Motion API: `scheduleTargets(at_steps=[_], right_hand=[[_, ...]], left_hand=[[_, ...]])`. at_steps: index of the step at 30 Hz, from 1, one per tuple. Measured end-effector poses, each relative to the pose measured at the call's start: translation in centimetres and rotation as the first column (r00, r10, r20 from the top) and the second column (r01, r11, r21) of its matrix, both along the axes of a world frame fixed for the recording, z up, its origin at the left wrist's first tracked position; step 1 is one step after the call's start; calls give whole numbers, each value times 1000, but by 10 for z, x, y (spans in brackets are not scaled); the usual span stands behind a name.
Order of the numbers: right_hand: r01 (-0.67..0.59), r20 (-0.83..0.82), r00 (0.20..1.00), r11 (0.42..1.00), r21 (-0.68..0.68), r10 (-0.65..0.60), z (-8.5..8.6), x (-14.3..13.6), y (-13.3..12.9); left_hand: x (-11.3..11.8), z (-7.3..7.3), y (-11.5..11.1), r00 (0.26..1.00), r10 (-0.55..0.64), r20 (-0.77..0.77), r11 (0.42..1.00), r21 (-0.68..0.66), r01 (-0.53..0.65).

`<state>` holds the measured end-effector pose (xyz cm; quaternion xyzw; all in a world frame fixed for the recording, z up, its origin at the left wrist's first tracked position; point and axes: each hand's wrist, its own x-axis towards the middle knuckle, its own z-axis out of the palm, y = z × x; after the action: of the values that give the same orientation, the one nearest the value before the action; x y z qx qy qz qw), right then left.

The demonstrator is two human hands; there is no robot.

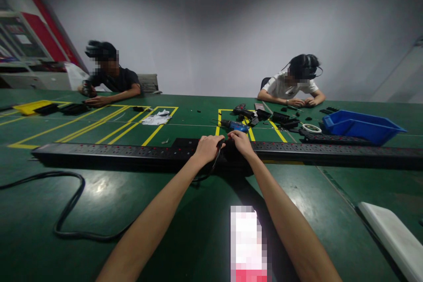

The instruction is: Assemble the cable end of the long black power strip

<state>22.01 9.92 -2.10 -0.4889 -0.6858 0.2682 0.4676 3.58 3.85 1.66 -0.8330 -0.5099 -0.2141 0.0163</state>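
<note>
A long black power strip [132, 152] with rows of sockets lies across the green table. Over its middle, my left hand [209, 147] has its fingers closed round a thin black cable [216, 161] that hangs down the near side of the strip. Close beside it on the right, my right hand [241, 142] is pinched, its fingertips at a small reddish piece too small to make out. The two hands are a short gap apart.
Beyond the strip are a blue drill [235, 126], a blue bin [361, 125], a tape roll [311, 128] and a yellow tray [33, 107]. A thick cable [71, 205] curls at left; a white block [393, 233] lies right. Two people [112, 75] sit opposite.
</note>
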Motion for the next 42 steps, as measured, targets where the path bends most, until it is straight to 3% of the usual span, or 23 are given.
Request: scheduleTargets(at_steps=[7, 12, 16, 19, 24, 28, 31, 34, 42], right_hand=[[34, 100, 994, 999, -7, -33, 7, -1, -8], [60, 254, 965, 998, 26, -65, 14, -3, -17], [48, 324, 944, 999, 24, -53, 18, -5, -21], [56, 354, 933, 998, 19, -59, 21, -6, -23], [54, 401, 914, 998, 34, -63, 25, -9, -26], [81, 555, 823, 993, 90, -117, 27, -17, -30], [171, 688, 689, 974, 151, -228, 28, -25, -35], [203, 763, 595, 966, 163, -254, 31, -32, -38], [178, 811, 553, 978, 110, -192, 36, -43, -39]], left_hand=[[-3, 1, 3, 1000, 8, 11, 998, -55, -7], [-15, 1, 16, 993, -103, 49, 987, -121, 108], [-25, 4, 32, 979, -168, 112, 943, -272, 193], [-24, 5, 38, 986, -90, 138, 950, -285, 127], [-9, 2, 32, 984, 151, 95, 962, -245, -124], [1, 2, 28, 970, 242, 23, 938, -260, -228], [6, 3, 29, 955, 295, 25, 921, -276, -277], [10, 1, 31, 948, 319, 15, 912, -278, -302], [10, 1, 33, 947, 322, -8, 897, -317, -308]])
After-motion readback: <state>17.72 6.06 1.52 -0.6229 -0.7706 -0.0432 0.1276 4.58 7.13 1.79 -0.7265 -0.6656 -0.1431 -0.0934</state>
